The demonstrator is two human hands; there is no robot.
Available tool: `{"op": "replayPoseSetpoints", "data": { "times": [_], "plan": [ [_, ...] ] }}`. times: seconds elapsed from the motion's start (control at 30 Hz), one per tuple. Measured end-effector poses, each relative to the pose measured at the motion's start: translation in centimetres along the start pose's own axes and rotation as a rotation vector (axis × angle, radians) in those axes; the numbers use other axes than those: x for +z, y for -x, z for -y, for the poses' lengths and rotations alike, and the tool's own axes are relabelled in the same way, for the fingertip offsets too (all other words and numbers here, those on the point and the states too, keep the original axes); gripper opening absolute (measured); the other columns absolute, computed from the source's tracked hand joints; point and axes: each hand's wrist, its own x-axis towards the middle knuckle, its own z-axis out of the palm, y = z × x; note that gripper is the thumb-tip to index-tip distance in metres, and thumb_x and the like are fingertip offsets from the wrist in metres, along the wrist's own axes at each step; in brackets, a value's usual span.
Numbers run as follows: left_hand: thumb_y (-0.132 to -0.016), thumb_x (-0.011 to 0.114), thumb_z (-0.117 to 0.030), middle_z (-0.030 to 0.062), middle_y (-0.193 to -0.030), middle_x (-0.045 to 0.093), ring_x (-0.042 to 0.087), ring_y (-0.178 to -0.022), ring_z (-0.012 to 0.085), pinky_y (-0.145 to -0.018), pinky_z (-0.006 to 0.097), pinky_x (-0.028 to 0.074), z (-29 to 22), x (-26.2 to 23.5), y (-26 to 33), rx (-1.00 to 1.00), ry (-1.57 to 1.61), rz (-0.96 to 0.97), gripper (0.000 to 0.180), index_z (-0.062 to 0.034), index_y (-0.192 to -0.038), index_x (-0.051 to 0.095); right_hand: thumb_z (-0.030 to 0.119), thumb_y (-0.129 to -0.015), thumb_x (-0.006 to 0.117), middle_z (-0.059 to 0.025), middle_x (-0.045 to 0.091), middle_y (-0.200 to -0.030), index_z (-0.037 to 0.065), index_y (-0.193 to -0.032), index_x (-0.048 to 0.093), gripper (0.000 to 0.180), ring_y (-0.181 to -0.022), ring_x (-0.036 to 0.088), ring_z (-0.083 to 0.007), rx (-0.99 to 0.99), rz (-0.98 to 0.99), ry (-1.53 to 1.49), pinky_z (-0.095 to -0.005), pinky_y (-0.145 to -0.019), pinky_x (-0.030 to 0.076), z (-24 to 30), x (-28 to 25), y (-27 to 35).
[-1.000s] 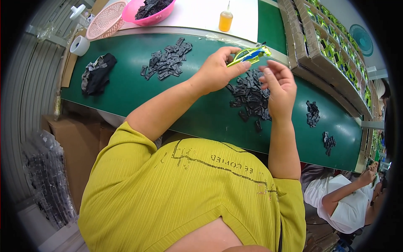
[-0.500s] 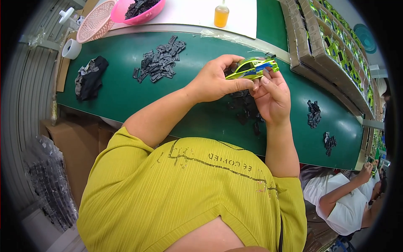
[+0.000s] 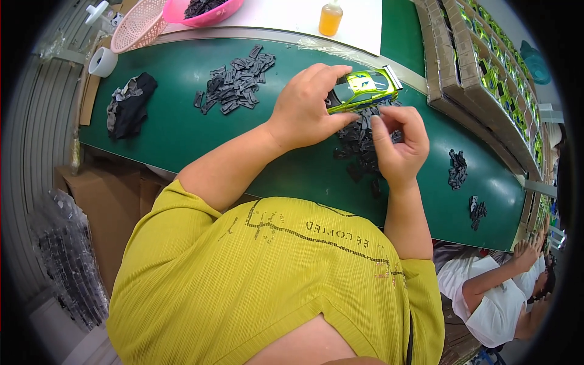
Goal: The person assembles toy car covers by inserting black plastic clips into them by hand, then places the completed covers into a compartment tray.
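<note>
My left hand (image 3: 304,106) is closed around the rear or front end of a shiny yellow-green toy car shell (image 3: 367,86), which has clear windows and a dark spoiler-like bar at its far right end. Just below the shell, my right hand (image 3: 404,149) has thumb and forefinger brought together in a pinch; whatever may be between them is too small to make out. Beneath both hands lies a pile of small black plastic parts (image 3: 364,143) on the green table (image 3: 292,173).
More black parts lie in a larger heap (image 3: 237,82) to the left and in small piles (image 3: 457,169) to the right. A dark cloth (image 3: 132,109), pink basket (image 3: 137,30), pink bowl (image 3: 210,15) and amber bottle (image 3: 330,19) surround them. Cardboard trays (image 3: 453,73) hold green shells; a co-worker (image 3: 496,292) sits at right.
The toy car shell has turned so that its roof faces up. My right hand has come off the shell and moved slightly down, its fingers now pinched.
</note>
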Motion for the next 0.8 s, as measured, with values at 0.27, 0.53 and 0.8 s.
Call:
{"op": "replayPoseSetpoints", "data": {
  "times": [0.27, 0.53, 0.8],
  "plan": [
    [-0.065, 0.083, -0.013, 0.0150, -0.102, 0.063, 0.061, -0.090, 0.0331, -0.076, 0.038, 0.051, 0.2, 0.2, 0.3, 0.074, -0.091, 0.008, 0.060, -0.0030, -0.119, 0.059, 0.001, -0.071, 0.073, -0.0071, 0.062, -0.089, 0.007, -0.097, 0.069, 0.026, -0.056, 0.058, -0.0154, -0.187, 0.113, 0.325, -0.0269, -0.052, 0.047, 0.4, 1.0, -0.1],
    [-0.065, 0.077, -0.005, 0.0157, -0.102, 0.062, 0.059, -0.095, 0.0349, -0.081, 0.040, 0.050, 1.3, 0.4, -0.8, 0.133, -0.092, -0.057, 0.057, -0.0034, -0.119, 0.058, 0.003, -0.074, 0.073, -0.0083, 0.062, -0.088, 0.003, -0.088, 0.066, 0.015, -0.062, 0.061, -0.0172, 0.017, 0.173, 0.129, -0.0283, -0.056, 0.048, 0.7, 1.0, -0.4],
    [-0.064, 0.073, 0.000, 0.0171, -0.107, 0.061, 0.059, -0.099, 0.0364, -0.086, 0.041, 0.049, 0.2, 0.7, 0.1, 0.103, -0.029, -0.022, 0.059, -0.0039, -0.121, 0.058, 0.002, -0.073, 0.075, -0.0125, 0.061, -0.074, 0.003, -0.082, 0.066, 0.013, -0.063, 0.060, -0.0305, -0.202, 0.181, 0.147, -0.0352, -0.057, 0.048, 0.3, 1.2, -0.2]
  ]
}}
